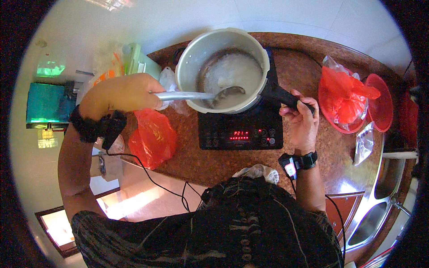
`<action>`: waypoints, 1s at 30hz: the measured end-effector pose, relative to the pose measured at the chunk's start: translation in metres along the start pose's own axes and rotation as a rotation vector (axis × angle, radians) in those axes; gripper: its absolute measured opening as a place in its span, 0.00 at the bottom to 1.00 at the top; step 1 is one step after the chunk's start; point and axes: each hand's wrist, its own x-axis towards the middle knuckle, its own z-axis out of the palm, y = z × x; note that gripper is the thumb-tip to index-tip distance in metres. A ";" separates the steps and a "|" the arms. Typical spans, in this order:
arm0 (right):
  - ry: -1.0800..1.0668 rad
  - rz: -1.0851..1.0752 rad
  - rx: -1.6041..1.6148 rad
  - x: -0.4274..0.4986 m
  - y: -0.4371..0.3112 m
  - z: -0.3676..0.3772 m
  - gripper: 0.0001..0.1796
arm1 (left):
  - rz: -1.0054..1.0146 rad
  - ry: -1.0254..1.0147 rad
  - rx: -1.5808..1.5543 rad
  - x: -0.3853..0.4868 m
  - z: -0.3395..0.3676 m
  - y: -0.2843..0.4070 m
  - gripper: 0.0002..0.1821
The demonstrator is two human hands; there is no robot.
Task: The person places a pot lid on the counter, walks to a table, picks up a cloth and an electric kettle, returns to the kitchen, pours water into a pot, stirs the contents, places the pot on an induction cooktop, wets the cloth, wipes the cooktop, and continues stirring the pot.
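Note:
A deep metal pressure cooker pot (187, 72) without a lid stands on a black induction cooktop (218, 130), whose red display is lit. Whitish, cloudy content (231, 70) covers the pot's bottom; whether it is liquid or grains I cannot tell. My left hand (134, 92) grips the handle of a metal ladle (187, 95) over the pot's left rim, and the ladle's bowl dips into the white content. On the right, my right hand (303, 117) is closed around the pot's black handle (285, 95).
Left of the cooktop lies a red plastic bag (152, 140). A red basin (330, 122) holding another red bag (345, 97) sits at right, by a small clear packet (364, 144). A cloth (259, 172) lies at the counter's front edge. Steel sinks (368, 222) are lower right. Cables trail from both wrists.

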 end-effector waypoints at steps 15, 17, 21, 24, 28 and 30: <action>-0.053 0.007 0.003 -0.001 0.000 0.001 0.07 | -0.076 0.755 0.270 0.038 0.074 -0.003 0.18; -0.044 0.010 -0.004 -0.001 0.000 -0.001 0.07 | -0.058 0.705 0.261 0.030 0.077 0.000 0.18; -0.053 -0.001 0.002 0.000 0.001 -0.002 0.07 | 0.144 0.661 -0.089 0.005 0.080 -0.010 0.13; -0.046 -0.002 -0.006 0.001 0.001 -0.003 0.07 | 0.152 0.619 -0.269 0.001 0.083 -0.018 0.14; -0.068 -0.005 -0.013 0.001 0.001 -0.003 0.07 | 0.201 0.655 -0.250 0.027 0.094 -0.013 0.14; -0.059 0.004 -0.005 0.000 0.001 -0.003 0.07 | 0.157 0.767 -0.073 0.038 0.100 -0.010 0.16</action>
